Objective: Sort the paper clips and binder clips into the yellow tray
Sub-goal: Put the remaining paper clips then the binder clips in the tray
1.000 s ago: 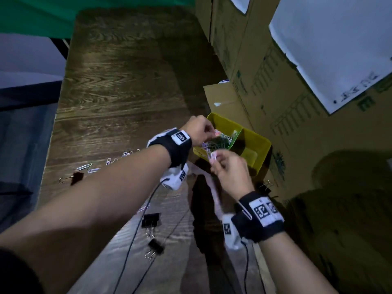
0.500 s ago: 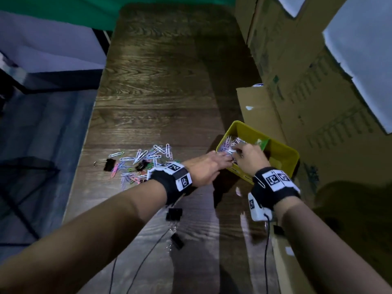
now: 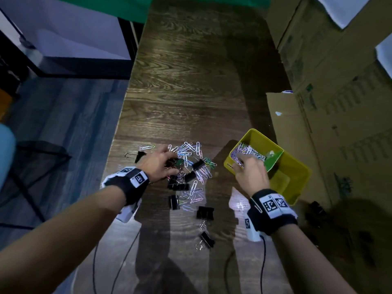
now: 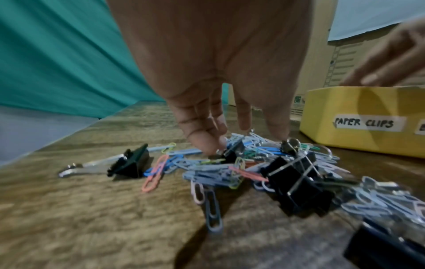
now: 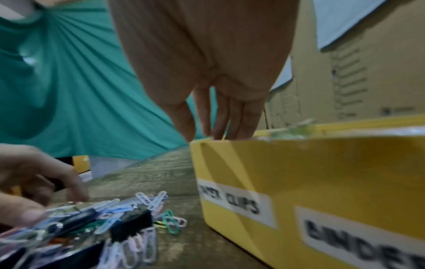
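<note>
1. Yellow tray (image 3: 297,166) sitting at right edge of desk (image 3: 191,81); paper clips (image 3: 188,149) and binder clips (image 3: 198,164) lying mixed mid-desk.
2. Left hand (image 3: 158,164) reaching down with extended fingers (image 4: 207,138) touching the pile; right hand (image 3: 251,174) hovering over the paper-clip compartment, fingers (image 5: 230,118) straight, together.
3. Risking tangled paper clips getting lifted together with a binder clip, landing in wrong compartment.

Loose pile of paper clips (image 3: 192,166) and binder clips (image 3: 198,164) is being kept mid-table (image 3: 191,81), with the tray (image 3: 297,179) sitting just to its right. More paper clips are lying in the tray's far-left compartment. Boxes (image 3: 339,81) are stacked behind the tray.
</note>
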Demonstrator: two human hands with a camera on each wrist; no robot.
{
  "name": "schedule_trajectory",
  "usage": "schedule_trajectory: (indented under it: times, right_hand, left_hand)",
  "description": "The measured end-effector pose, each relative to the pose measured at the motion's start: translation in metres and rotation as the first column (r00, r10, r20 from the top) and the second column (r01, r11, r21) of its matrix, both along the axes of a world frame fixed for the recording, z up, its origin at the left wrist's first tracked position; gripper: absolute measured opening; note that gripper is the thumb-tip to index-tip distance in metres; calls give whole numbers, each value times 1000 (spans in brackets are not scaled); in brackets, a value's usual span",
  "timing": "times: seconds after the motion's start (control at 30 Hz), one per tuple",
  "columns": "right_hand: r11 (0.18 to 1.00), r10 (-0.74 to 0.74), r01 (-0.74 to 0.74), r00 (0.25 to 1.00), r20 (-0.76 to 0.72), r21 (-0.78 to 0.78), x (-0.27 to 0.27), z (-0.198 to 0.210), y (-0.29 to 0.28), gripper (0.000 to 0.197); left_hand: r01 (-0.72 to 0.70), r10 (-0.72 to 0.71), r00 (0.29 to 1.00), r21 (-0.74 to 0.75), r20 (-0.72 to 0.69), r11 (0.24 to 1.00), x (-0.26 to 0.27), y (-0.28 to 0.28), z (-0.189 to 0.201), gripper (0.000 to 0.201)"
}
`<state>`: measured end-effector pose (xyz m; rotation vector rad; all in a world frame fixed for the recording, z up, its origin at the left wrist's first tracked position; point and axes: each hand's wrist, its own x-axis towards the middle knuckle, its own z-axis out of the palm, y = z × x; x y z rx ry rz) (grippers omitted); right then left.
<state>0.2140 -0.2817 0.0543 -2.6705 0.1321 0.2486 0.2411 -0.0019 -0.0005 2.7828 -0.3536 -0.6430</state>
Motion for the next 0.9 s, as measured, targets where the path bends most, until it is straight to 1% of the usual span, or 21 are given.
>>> schedule_trajectory:
  times: [0.03,0.07,0.1,0.13,0.17,0.23,0.27,0.3,0.37,0.43,0.5,0.6,0.63,0.67,0.73,0.77,0.8,0.83,0.87,0.9]
  right_hand:
    - [999,-38,38,992,118,2,-2,2,9,33]
    - [999,-46,43,974,223,20,-5,5,19,34]
    - [999,-13,1,959,284,43,-6,6,31,34]
    - [995,60,-80,955,291,58,-7,4,41,34]
    - [981,160,-181,955,249,64,-7,-1,51,35]
    - [933,355,-358,932,74,28,-1,-21,64,45]
    - [913,408,-408,913,-19,-1,3,-32,68,52]
    - [903,424,-428,901,-94,-27,8,-42,69,58]
    - [904,405,-421,900,-162,-76,14,-57,70,63]
    - [898,408,-427,899,-161,-109,19,-67,71,60]
    - [899,403,-420,904,-140,-123,21,-71,71,53]
    - [913,382,-390,921,-80,-122,20,-71,69,33]
    - [926,361,-366,930,-60,-91,19,-69,68,30]
    - [943,329,-331,943,-42,-45,17,-67,66,28]
    - [968,245,-245,969,14,44,9,-65,58,27]
    - [976,198,-202,979,51,83,2,-65,52,26]
    - [980,154,-163,984,86,113,-7,-66,45,24]
    - [982,116,-131,987,114,134,-17,-69,38,22]
    - [985,84,-102,988,132,138,-28,-72,30,20]
    - [989,57,-77,987,152,127,-39,-76,24,19]
  left_hand:
    - [-3,4,1000,-15,17,1000,-3,-2,-4,50]
    - [-21,23,999,-46,37,999,-4,-4,-7,44]
    - [-43,47,997,-82,54,996,-6,-7,-9,38]
    - [-54,62,995,-114,75,992,-6,-8,-11,32]
    - [-51,66,992,-146,103,988,-6,-8,-12,28]
    - [-33,74,982,-229,173,973,-5,-4,-13,20]
    - [-32,90,974,-269,207,963,-2,-1,-12,17]
    - [-40,114,965,-299,235,953,2,2,-10,14]
    - [-92,188,945,-336,268,938,16,8,-3,12]
    - [-182,279,919,-330,277,926,35,13,1,13]
    - [-257,344,902,-316,261,913,53,17,1,14]
    - [-302,354,921,-272,166,914,72,19,-3,14]
    - [-301,343,929,-254,139,919,74,18,-3,16]
    - [-284,323,934,-232,152,930,73,16,-1,20]
    - [-227,274,926,-194,261,954,61,10,6,28]
    - [-195,252,921,-206,299,959,49,6,11,28]
    - [-149,216,931,-231,296,961,35,2,13,27]
    - [-91,158,952,-252,262,964,19,-1,14,29]
    - [-36,85,978,-241,193,970,2,-4,12,35]
    - [14,9,993,-197,115,980,-13,-8,10,44]
